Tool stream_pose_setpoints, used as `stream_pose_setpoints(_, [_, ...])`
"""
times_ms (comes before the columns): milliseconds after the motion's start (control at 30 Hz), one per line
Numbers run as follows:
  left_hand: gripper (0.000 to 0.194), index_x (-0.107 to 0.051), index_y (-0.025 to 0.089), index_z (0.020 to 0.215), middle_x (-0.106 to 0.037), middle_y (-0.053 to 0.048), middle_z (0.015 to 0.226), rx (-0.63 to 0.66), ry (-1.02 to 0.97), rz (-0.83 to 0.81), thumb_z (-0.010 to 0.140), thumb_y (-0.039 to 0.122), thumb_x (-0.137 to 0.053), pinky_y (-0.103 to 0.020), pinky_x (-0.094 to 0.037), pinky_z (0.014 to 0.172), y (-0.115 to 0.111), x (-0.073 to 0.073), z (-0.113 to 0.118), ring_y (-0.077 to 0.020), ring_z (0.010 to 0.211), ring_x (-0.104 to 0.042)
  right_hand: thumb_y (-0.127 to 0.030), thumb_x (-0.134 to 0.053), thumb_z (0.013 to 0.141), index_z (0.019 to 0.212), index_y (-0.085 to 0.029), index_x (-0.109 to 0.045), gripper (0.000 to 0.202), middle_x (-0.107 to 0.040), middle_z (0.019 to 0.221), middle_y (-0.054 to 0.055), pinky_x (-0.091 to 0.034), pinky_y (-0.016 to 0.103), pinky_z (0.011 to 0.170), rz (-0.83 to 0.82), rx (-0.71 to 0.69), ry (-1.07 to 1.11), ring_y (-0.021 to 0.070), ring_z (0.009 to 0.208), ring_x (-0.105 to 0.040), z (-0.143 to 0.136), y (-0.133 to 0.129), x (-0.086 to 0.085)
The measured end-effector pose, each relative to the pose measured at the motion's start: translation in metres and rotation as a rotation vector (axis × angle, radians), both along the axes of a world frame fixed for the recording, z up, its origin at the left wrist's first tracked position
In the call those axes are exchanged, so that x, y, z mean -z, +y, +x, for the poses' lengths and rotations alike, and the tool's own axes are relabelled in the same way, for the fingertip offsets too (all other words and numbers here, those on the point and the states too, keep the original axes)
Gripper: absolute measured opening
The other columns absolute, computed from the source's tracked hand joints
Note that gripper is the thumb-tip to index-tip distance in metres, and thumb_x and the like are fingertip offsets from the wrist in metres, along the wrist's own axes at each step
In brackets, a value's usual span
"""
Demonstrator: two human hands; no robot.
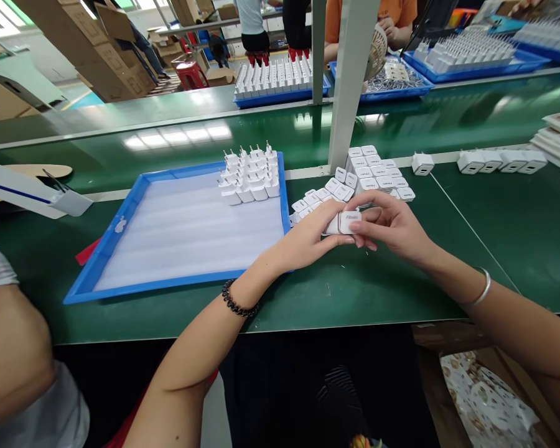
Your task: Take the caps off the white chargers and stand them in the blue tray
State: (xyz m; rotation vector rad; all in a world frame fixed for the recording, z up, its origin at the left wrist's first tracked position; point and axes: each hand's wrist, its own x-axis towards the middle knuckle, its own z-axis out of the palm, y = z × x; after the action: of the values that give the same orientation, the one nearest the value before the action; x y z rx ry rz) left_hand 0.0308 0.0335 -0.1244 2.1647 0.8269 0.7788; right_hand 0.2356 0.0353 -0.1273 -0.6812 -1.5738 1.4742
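A white plug charger [350,221] with grey print on its face is held in front of me, over the green bench. My left hand [310,238] closes round its left side, fingers partly hidden. My right hand [392,227] pinches its right side between thumb and fingers. Just beyond my hands lie rows of white chargers [378,171], printed faces up, some of them loosely slanted. To the left sits a blue tray [168,286] with a white lining. In its far right corner stands a block of chargers [252,177], metal pins up.
A grey post [348,87] rises behind the charger rows. Single chargers [501,162] line the right side. At left are a white holder [68,202] and a neighbour's arm [9,336]. Across the bench are blue trays of chargers [275,81] and a person in orange [399,15].
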Motion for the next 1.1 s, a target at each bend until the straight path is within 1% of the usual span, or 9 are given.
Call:
stream_pose_setpoints(200, [0.037, -0.053, 0.019, 0.129, -0.063, -0.010, 0.128, -0.016, 0.035, 0.002, 0.097, 0.038, -0.057, -0.040, -0.048, 0.102, 0.0004, 0.0003, -0.0001, -0.0258, 0.117, -0.058, -0.028, -0.074, 0.089, 0.102, -0.018, -0.058, 0.023, -0.067, 0.059, -0.003, -0.042, 0.019, 0.045, 0.035, 0.018, -0.029, 0.0079, 0.044, -0.053, -0.0002, -0.0013, 0.0035])
stream_pose_setpoints(467, [0.036, -0.051, 0.018, 0.128, -0.063, -0.009, 0.121, -0.028, 0.075, 0.061, 0.097, 0.037, -0.057, -0.038, -0.048, 0.100, -0.0015, -0.0018, -0.0003, -0.0238, 0.112, -0.059, -0.032, -0.075, 0.089, 0.100, -0.020, -0.052, 0.028, -0.066, 0.059, -0.004, -0.042, 0.020, 0.045, 0.003, 0.000, -0.033, 0.0075, 0.042, -0.051, -0.0004, 0.0011, 0.0049])
stream_pose_setpoints(633, [0.036, -0.052, 0.019, 0.129, -0.063, -0.009, 0.124, -0.044, 0.070, 0.010, 0.098, 0.037, -0.056, -0.038, -0.048, 0.102, -0.0018, -0.0030, -0.0005, -0.0243, 0.113, -0.059, -0.031, -0.075, 0.089, 0.101, -0.021, -0.052, 0.027, -0.066, 0.060, -0.004, -0.042, 0.020, 0.045, 0.012, 0.011, -0.007, 0.0078, 0.044, -0.052, -0.0019, 0.0000, 0.0058])
stream_pose_setpoints(800, [0.037, -0.053, 0.019, 0.130, -0.062, -0.009, 0.127, -0.039, 0.043, -0.006, 0.098, 0.037, -0.055, -0.038, -0.047, 0.103, -0.0005, -0.0030, -0.0006, -0.0243, 0.114, -0.058, -0.034, -0.076, 0.088, 0.101, -0.021, -0.053, 0.029, -0.066, 0.060, -0.004, -0.043, 0.020, 0.046, 0.025, 0.040, -0.008, 0.0079, 0.044, -0.053, -0.0032, -0.0012, 0.0042])
stream_pose_setpoints(1100, [0.037, -0.054, 0.019, 0.128, -0.063, -0.008, 0.123, -0.008, 0.022, 0.025, 0.097, 0.040, -0.056, -0.036, -0.047, 0.101, -0.0014, -0.0004, -0.0007, -0.0228, 0.113, -0.059, -0.038, -0.078, 0.085, 0.099, -0.020, -0.052, 0.034, -0.067, 0.059, -0.004, -0.041, 0.019, 0.043, -0.012, -0.039, -0.017, 0.0071, 0.042, -0.050, 0.0004, 0.0023, 0.0020])
